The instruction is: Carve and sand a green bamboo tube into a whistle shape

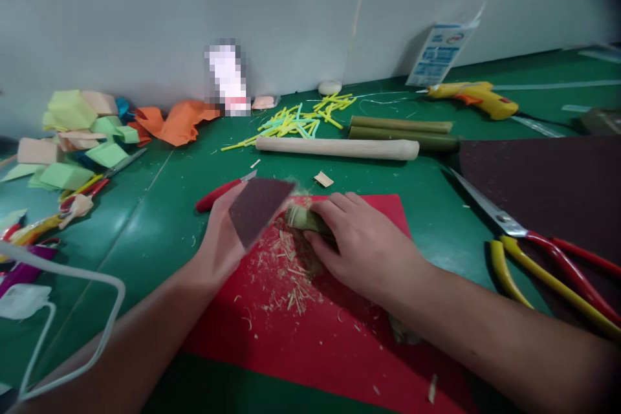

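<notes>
My left hand [220, 239] is closed on a dark brown piece of sandpaper [257, 207], held up over the red mat [339, 336]. My right hand [361, 246] is wrapped round a short green bamboo piece [303, 218] that lies on the mat, its cut end pointing left towards the sandpaper. Pale shavings [286, 278] are scattered on the mat below both hands. A red-handled knife [220, 193] lies just behind my left hand.
A pale wooden stick [339, 147], two green bamboo rods [402, 129] and yellow-green straws [295, 119] lie behind. Scissors [533, 239], a large dark sandpaper sheet [543, 187] and a yellow glue gun [475, 97] are at right. Coloured foam blocks [82, 136] are at left.
</notes>
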Demonstrator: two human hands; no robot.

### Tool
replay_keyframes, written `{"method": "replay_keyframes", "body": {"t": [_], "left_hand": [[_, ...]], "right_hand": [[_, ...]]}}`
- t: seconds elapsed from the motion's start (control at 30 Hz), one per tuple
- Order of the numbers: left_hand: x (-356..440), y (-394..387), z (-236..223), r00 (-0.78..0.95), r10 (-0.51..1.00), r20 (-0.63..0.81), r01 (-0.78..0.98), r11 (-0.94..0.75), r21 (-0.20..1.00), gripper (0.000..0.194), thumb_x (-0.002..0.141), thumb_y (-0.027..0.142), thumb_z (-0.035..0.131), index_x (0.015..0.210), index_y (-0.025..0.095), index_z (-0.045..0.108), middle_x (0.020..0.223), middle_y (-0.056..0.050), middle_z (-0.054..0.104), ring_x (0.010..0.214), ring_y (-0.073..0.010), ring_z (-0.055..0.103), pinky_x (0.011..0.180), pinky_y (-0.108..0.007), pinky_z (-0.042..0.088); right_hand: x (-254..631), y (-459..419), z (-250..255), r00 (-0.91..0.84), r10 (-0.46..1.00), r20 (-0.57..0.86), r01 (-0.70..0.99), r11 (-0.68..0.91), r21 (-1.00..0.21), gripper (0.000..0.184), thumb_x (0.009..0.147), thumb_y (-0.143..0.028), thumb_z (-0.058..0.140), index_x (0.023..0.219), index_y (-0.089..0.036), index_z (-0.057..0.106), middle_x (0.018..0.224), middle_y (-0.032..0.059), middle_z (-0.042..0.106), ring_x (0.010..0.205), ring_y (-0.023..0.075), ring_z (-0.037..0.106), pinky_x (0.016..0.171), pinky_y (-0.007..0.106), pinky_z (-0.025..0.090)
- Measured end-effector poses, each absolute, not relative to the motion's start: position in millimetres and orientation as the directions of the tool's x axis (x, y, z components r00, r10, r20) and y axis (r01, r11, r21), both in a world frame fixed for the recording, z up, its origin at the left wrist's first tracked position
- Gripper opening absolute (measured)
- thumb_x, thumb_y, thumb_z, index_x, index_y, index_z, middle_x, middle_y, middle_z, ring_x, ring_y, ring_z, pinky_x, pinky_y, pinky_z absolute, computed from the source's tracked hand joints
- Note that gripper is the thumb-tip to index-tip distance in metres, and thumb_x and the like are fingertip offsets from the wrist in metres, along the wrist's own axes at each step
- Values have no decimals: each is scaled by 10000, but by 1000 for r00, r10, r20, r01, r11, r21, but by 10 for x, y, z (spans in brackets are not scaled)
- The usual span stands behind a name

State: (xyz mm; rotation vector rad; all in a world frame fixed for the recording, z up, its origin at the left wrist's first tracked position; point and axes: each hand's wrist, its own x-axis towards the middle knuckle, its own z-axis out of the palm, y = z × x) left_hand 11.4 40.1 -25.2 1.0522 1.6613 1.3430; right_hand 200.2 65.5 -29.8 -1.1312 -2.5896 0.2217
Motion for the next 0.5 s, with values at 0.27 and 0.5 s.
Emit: {"method": "replay_keyframes", "body": {"t": [0.27, 0.5], "left_hand": [[41, 438, -278, -322, 941, -103, 122, 149, 981, 229, 685, 323, 774, 850, 179, 709, 529, 49, 555, 477, -85, 474, 482, -221, 359], [-74, 454, -289, -343, 923, -176, 45, 204, 978, 396, 658, 351, 798, 444, 148, 534, 425, 33, 462, 434, -69, 404, 462, -229, 311]], "right_hand": [[1994, 667, -307, -643, 738, 203, 699, 674, -236, 189, 908, -299, 503, 943, -143, 604, 909, 92, 605, 869, 263, 529, 773, 394, 421], [1996, 665, -309, -644, 736, 208, 699, 677, -231, 173, 906, -300, 515, 908, -151, 603, 872, 83, 599, 829, 256, 521, 739, 387, 408]]}}
